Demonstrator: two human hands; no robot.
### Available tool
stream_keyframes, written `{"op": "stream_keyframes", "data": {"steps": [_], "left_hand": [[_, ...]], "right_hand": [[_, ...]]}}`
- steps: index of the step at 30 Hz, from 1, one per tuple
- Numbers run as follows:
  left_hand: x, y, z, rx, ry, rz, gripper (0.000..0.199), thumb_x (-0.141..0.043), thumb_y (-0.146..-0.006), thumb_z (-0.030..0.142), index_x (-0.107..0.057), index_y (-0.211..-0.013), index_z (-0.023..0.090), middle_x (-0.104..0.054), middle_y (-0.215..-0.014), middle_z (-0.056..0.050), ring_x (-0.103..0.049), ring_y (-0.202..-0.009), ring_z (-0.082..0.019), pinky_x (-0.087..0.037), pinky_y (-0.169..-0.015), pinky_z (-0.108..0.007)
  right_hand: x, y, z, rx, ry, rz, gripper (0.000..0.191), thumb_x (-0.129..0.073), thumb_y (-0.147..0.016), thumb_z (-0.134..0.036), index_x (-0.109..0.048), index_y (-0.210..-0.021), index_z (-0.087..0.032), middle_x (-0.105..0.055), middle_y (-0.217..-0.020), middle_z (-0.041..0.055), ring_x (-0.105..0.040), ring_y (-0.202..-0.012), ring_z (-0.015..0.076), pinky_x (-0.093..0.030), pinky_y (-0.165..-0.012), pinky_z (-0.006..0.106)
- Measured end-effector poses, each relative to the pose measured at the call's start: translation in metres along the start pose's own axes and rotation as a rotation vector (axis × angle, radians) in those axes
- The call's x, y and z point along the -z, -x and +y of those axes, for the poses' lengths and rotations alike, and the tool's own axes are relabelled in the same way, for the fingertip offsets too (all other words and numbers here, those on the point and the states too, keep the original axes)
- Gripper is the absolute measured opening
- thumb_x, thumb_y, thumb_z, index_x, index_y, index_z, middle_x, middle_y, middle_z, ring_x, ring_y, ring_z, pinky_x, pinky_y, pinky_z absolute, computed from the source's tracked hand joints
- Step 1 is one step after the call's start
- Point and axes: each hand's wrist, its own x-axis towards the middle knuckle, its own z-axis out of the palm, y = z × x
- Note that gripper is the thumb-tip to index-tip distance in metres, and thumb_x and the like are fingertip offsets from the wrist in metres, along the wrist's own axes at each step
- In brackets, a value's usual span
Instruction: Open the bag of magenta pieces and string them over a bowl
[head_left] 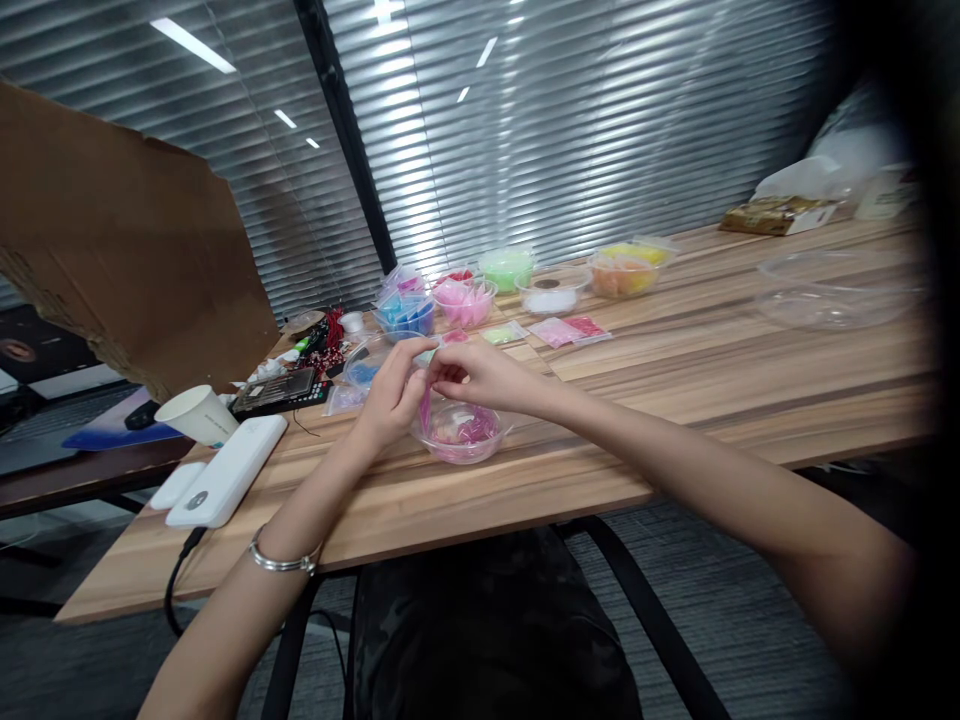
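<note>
Both my hands meet above a clear plastic bowl (480, 455) that holds pink and purple bits. Between them hangs a small purple plastic bag (425, 408), partly hidden by the fingers. My left hand (394, 392) has its fingers closed on the bag's left side. My right hand (476, 372) pinches at its upper right with bent fingers. Just behind the left hand stands another clear bowl (360, 362) with a little blue in it. Flat on the table lie a green packet (504, 333), a pink packet (555, 332) and a red packet (587, 326).
Farther back are bowls of blue packets (405, 315), pink packets (465, 300), green pieces (507, 268), white pieces (551, 295) and orange packets (622, 275). At left are a white power bank (232, 470), a paper cup (196, 415) and a cardboard sheet (135, 230). A clear lid (832, 290) lies right.
</note>
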Motion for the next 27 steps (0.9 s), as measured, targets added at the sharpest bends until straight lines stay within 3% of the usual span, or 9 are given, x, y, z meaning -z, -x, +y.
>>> {"op": "stream_keyframes", "data": {"steps": [7, 27], "left_hand": [[-0.0002, -0.0003, -0.0009, -0.008, 0.011, -0.014, 0.039, -0.033, -0.096, 0.042, -0.047, -0.124, 0.018, -0.056, -0.119, -0.011, -0.053, -0.112, -0.023, -0.042, -0.099, -0.042], [0.0006, 0.0000, -0.0018, 0.006, 0.029, -0.044, 0.040, -0.039, -0.095, 0.041, -0.044, -0.127, 0.019, -0.053, -0.123, -0.011, -0.052, -0.113, -0.023, -0.041, -0.098, -0.040]], "right_hand": [[-0.0028, 0.0004, 0.0033, 0.011, -0.081, 0.117, 0.008, -0.057, -0.083, -0.014, -0.064, -0.087, -0.014, -0.066, -0.081, 0.0030, -0.058, -0.072, 0.0126, -0.044, -0.065, 0.026], [0.0010, 0.0040, -0.0046, 0.088, -0.168, 0.271, 0.011, -0.057, -0.088, -0.022, -0.064, -0.093, -0.015, -0.066, -0.088, 0.0035, -0.061, -0.078, 0.0128, -0.049, -0.071, 0.026]]}}
